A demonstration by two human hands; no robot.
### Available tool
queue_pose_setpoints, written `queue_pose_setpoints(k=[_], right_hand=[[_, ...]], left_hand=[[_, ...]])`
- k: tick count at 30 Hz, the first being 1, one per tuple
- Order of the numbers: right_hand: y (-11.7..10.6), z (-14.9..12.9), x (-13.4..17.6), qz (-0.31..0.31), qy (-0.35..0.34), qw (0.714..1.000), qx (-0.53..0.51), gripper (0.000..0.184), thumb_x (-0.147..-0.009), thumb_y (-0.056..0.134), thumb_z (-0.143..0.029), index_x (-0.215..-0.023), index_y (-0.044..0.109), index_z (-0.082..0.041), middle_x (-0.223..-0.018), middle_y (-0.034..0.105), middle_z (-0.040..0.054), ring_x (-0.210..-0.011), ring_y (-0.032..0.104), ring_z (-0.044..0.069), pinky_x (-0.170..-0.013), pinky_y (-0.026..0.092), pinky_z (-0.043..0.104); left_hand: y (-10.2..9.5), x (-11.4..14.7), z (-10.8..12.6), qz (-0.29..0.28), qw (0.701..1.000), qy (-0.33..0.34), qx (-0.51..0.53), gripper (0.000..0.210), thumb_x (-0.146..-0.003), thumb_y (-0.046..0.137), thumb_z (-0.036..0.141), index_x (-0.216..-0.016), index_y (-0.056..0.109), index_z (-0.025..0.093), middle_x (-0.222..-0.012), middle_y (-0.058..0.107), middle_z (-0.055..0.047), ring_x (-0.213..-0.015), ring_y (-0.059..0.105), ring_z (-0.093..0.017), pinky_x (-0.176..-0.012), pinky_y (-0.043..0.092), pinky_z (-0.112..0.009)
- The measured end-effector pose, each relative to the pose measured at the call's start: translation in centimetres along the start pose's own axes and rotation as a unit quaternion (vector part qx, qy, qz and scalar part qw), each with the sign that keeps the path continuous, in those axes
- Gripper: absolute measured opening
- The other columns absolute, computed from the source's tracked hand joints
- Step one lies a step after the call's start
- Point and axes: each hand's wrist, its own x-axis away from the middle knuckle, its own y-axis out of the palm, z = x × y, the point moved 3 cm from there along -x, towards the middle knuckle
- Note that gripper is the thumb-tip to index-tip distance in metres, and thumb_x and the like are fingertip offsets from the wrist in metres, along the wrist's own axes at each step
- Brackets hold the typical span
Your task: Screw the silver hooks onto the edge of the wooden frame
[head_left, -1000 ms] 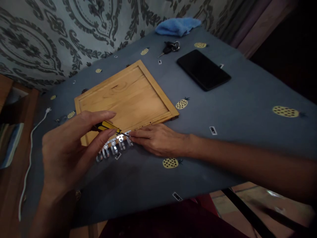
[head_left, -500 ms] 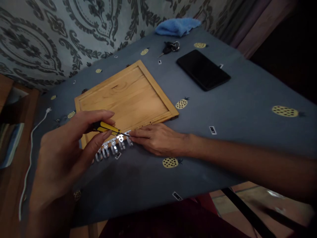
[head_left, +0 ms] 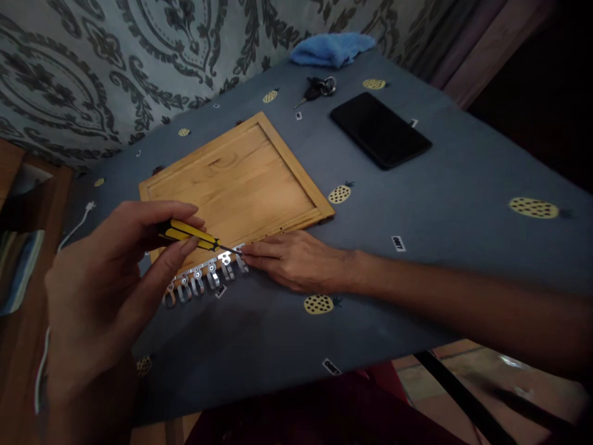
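My left hand (head_left: 115,278) pinches a yellow-and-black screwdriver (head_left: 192,236) between thumb and fingers. Its thin shaft slants down to the right, and its tip reaches the rightmost of several silvery metal hooks (head_left: 212,272). These hooks sit in a row along the near edge of a framed wooden board (head_left: 241,179). From the right comes my right hand (head_left: 301,259), its fingers pressed together at that end hook, beside the screwdriver tip. Those fingertips partly cover the hook and the edge there.
The board lies on a table with a grey-blue pineapple-print cover (head_left: 370,321). Behind it to the right are a black phone (head_left: 380,130), keys (head_left: 319,88) and a blue cloth (head_left: 332,49). A white cable (head_left: 76,228) and a wooden shelf (head_left: 23,346) are at the left.
My left hand has shifted a little left and back along the screwdriver's line, showing more of the yellow handle and the leftmost hooks. My right hand and the board have stayed in place.
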Motion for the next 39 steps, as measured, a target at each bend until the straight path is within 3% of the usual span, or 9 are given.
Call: queue_pose_setpoints(k=[3, 10, 16, 30, 39], right_hand=[[0.0, 0.0, 0.0, 0.007, -0.006, 1.0, 0.0, 0.033, -0.103, 0.041, -0.016, -0.123, 0.065, -0.007, -0.122, 0.071, 0.0119, -0.093, 0.068, 0.021, -0.076, 0.057, 0.036], [0.1, 0.1, 0.1, 0.007, -0.003, 1.0, -0.001, 0.034, -0.102, 0.04, -0.015, -0.125, 0.064, -0.009, -0.123, 0.071, 0.012, -0.093, 0.068, 0.021, -0.075, 0.058, 0.037], [0.0, 0.0, 0.1, 0.012, -0.004, 1.0, -0.007, 0.034, -0.102, 0.04, -0.015, -0.125, 0.064, -0.008, -0.123, 0.071, 0.0123, -0.093, 0.068, 0.021, -0.075, 0.058, 0.037], [0.1, -0.1, 0.0, 0.009, -0.001, 1.0, -0.01, 0.028, -0.101, 0.045, -0.014, -0.12, 0.065, -0.008, -0.12, 0.072, 0.0118, -0.092, 0.068, 0.022, -0.075, 0.057, 0.037], [0.2, 0.0, 0.0, 0.007, 0.001, 1.0, -0.016, 0.028, -0.099, 0.047, -0.013, -0.12, 0.065, -0.008, -0.12, 0.072, 0.0116, -0.092, 0.069, 0.022, -0.075, 0.058, 0.037]], left_hand=[[-0.1, -0.1, -0.4, -0.035, 0.999, 0.017, 0.024, 0.025, -0.087, 0.069, 0.024, -0.111, 0.07, 0.033, -0.105, 0.075, 0.005, -0.083, 0.073, -0.014, -0.073, 0.061, -0.023], [0.3, -0.2, -0.5, -0.045, 0.999, 0.028, 0.007, 0.023, -0.088, 0.068, 0.024, -0.109, 0.07, 0.032, -0.102, 0.076, 0.006, -0.085, 0.075, -0.014, -0.071, 0.06, -0.021], [0.3, -0.2, -0.5, -0.057, 0.998, 0.031, -0.001, 0.024, -0.089, 0.067, 0.021, -0.11, 0.07, 0.034, -0.104, 0.075, 0.007, -0.088, 0.074, -0.016, -0.073, 0.061, -0.026], [0.7, -0.2, 0.6, 0.0, 0.997, 0.083, 0.003, 0.022, -0.085, 0.076, 0.025, -0.106, 0.074, 0.03, -0.093, 0.076, 0.005, -0.08, 0.072, -0.016, -0.072, 0.057, -0.03], [0.4, -0.3, 0.7, -0.019, 0.995, 0.095, -0.008, 0.021, -0.086, 0.074, 0.02, -0.105, 0.072, 0.027, -0.095, 0.076, 0.006, -0.083, 0.072, -0.013, -0.069, 0.053, -0.025]])
